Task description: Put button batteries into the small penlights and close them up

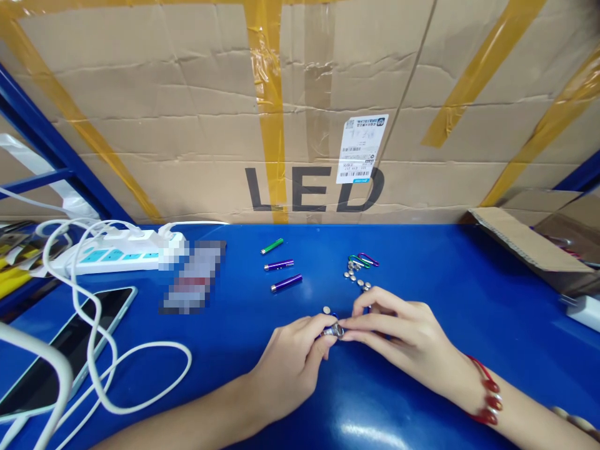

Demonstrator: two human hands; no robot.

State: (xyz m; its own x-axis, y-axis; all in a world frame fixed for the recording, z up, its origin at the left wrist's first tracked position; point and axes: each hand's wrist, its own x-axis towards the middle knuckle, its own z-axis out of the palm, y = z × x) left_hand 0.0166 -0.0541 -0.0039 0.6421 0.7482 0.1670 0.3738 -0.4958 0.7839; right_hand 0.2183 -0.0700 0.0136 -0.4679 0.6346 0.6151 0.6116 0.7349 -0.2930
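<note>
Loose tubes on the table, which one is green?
The back tube, nearest the cardboard; the middle tube and front tube are purple.

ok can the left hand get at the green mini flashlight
Probably yes: two purple mini flashlights lie between the left hand and the green mini flashlight, but look low enough to reach over; the fingers grip a metal piece.

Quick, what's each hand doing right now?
Left hand: closed, holding a small silvery piece.
Right hand: fingers bent, tips at the piece's end; gripping or just touching, I can't tell.
</note>
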